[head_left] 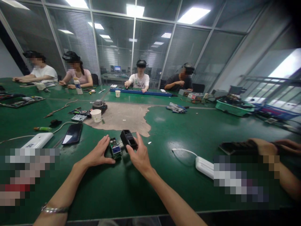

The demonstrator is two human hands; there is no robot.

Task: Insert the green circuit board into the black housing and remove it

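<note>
My right hand (141, 154) grips a black plastic housing (128, 140) with square cut-outs, thumb on the near side and fingers behind. It is tilted and raised a little above the green tabletop. Just left of it, a small green circuit board (115, 148) with a bluish-white display rests on the table. Beside that board lies my left hand (100, 151), fingers stretched out and thumb apart, close to its left and near edges. Whether the thumb touches the board I cannot tell.
A phone (72, 134) and a white power strip (37, 142) lie to the left. Beyond my hands stands a paper cup (96, 115). Grey gloves (176, 108) and a green basket (235, 107) are farther right. At the right edge, a neighbour's hands (265, 147) hold a dark object.
</note>
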